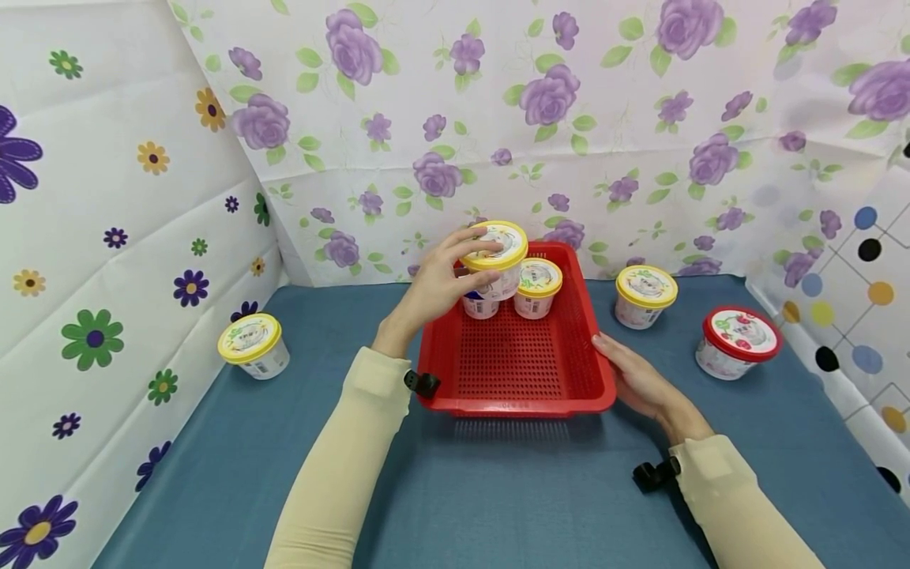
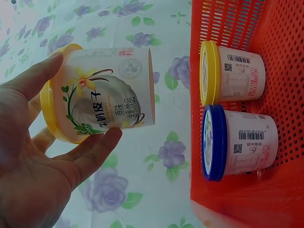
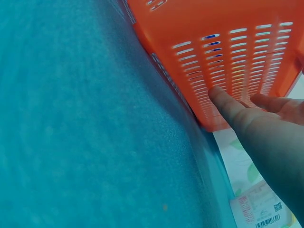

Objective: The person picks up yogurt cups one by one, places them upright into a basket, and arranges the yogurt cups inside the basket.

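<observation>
Above the back left of a red plastic basket [image 1: 512, 371], my left hand [image 1: 442, 278] holds a paper cup with a yellow lid [image 1: 510, 257]. Its thumb and fingers curl round the lid and side, as the left wrist view also shows. Inside the basket stand a second yellow-lidded cup [image 2: 237, 73] and a blue-lidded cup [image 2: 244, 145]; in the head view the blue one is partly hidden under the held cup. My right hand [image 1: 640, 381] rests against the basket's right outer wall, its fingers [image 3: 230, 104] fairly straight on the slotted side.
On the blue tablecloth [image 1: 526, 506], a yellow-lidded cup [image 1: 254, 348] stands at the left. Right of the basket are another yellow-lidded cup [image 1: 644, 297] and a wider red-lidded cup [image 1: 735, 344]. A flowered sheet [image 1: 441, 111] hangs behind.
</observation>
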`<control>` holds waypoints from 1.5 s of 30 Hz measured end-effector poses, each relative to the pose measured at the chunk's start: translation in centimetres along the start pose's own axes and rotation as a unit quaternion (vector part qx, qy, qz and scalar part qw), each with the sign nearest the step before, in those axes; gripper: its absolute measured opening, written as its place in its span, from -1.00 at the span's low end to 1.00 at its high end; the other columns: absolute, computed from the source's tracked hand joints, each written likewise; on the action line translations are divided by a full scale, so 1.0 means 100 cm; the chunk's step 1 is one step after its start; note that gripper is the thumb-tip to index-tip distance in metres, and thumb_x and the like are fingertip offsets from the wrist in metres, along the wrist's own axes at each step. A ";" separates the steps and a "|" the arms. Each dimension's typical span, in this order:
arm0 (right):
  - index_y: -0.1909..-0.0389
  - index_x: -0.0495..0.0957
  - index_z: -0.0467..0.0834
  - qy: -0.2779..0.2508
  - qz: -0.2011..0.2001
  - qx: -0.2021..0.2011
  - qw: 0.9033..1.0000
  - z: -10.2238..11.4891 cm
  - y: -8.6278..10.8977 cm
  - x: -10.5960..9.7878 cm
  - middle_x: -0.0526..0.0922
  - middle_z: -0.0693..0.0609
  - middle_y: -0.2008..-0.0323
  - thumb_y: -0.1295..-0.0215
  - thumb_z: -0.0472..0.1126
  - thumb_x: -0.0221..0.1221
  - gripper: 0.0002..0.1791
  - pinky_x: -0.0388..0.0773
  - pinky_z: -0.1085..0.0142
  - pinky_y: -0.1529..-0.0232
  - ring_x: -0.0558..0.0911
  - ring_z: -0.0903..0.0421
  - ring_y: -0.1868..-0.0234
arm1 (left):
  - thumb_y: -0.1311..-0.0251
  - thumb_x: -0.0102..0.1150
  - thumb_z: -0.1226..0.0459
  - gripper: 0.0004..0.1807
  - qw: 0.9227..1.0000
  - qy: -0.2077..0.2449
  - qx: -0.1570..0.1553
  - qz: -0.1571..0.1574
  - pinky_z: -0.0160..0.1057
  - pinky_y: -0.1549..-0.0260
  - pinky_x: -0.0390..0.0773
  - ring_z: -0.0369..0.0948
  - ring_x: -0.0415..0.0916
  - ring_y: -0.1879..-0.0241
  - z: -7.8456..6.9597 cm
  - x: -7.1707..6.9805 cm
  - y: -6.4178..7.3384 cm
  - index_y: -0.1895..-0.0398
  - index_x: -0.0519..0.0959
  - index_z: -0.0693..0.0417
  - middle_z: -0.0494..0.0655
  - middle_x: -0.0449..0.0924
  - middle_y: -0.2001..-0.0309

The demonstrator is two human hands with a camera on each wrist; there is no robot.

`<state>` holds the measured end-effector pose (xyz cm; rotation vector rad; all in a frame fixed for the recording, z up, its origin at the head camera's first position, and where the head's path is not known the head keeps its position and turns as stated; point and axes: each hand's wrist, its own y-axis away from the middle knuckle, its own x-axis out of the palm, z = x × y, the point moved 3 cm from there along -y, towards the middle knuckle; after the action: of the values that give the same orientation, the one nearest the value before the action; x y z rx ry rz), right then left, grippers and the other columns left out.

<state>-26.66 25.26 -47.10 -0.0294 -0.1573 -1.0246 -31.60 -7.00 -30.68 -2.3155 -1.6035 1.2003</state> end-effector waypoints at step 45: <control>-0.65 -0.07 -0.20 0.001 -0.009 0.005 1.000 0.001 0.000 0.002 0.42 -0.27 -0.33 -0.74 0.06 -0.23 -0.33 0.66 0.20 -0.09 0.64 0.13 -0.09 | -0.35 0.40 0.12 -0.54 0.993 -0.031 -0.034 0.105 0.03 -0.33 0.45 -0.09 0.24 -0.49 0.009 0.036 -0.018 -0.29 0.66 -0.10 -0.07 0.30 -0.52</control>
<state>-26.59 25.11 -46.98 -0.0185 -0.1615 -1.0409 -33.01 -3.48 -32.41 -2.5690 -1.4696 1.2904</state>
